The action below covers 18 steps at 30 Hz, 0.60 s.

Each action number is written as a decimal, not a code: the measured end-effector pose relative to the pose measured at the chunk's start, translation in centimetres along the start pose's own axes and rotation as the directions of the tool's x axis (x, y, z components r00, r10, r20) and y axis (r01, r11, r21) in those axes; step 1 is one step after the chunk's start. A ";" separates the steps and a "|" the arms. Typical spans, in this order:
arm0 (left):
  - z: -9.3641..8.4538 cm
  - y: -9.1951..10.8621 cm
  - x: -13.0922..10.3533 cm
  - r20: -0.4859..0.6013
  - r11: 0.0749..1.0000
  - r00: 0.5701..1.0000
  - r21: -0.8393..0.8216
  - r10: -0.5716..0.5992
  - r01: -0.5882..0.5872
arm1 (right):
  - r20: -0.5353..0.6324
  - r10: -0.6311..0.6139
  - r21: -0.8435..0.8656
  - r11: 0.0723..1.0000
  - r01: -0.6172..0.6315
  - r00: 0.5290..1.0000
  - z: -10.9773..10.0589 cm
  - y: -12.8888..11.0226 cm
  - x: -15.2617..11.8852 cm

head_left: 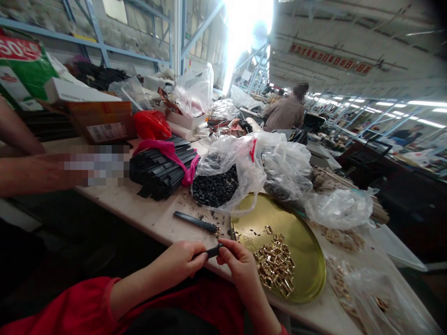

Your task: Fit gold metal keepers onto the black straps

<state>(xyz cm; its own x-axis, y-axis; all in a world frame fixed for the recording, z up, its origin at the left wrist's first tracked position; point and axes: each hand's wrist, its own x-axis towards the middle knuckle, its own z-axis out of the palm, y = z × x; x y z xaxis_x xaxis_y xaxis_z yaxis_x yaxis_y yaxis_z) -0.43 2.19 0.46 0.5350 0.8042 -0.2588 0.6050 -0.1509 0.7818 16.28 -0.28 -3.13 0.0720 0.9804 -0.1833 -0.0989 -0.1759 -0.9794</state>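
Between my two hands is a short stretch of black strap (212,251), held just in front of the table edge. My left hand (191,257) pinches its left part, and my right hand (234,257) is closed on the right end. Most of the strap is hidden by my fingers. Just beyond them, a finished-looking black strap with a gold buckle (197,222) lies on the table. Right of my right hand sits a round gold tray (307,232) with a heap of gold buckles (275,265). A clear plastic bag of small black loops (216,188) stands behind the strap.
A bundle of black straps (160,167) tied with pink cloth lies at the left, near a cardboard box (99,118) and a red bag (152,124). Another person's arm (38,174) reaches in from the left. Plastic bags (338,207) crowd the right side. Someone sits (286,111) farther back.
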 end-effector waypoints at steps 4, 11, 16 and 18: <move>0.0 0.2 0.1 0.063 0.998 0.998 -0.059 -0.018 0.021 | -0.028 -0.049 0.014 0.999 0.049 0.998 0.4 0.4 -0.2; 1.3 -0.6 0.3 -0.030 0.965 0.999 -0.261 -0.014 0.006 | -0.064 -0.085 0.141 0.986 0.093 0.994 1.9 2.8 -0.6; 1.6 -1.3 1.4 -0.022 0.914 1.000 -0.406 0.001 -0.010 | 0.001 -0.117 -0.113 0.987 0.116 0.993 0.1 2.2 0.4; 1.7 -1.3 1.4 -0.005 0.898 1.000 -0.439 -0.026 0.021 | -0.060 -0.189 -0.425 0.893 0.146 0.980 -3.5 0.8 1.9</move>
<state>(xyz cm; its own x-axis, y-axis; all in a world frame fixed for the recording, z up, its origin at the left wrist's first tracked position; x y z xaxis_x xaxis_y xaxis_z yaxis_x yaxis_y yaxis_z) 0.54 2.52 -1.91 0.5166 0.8104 -0.2762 0.2960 0.1337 0.9458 19.80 1.09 -4.56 0.1485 0.9889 0.0001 0.3440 -0.0516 -0.9376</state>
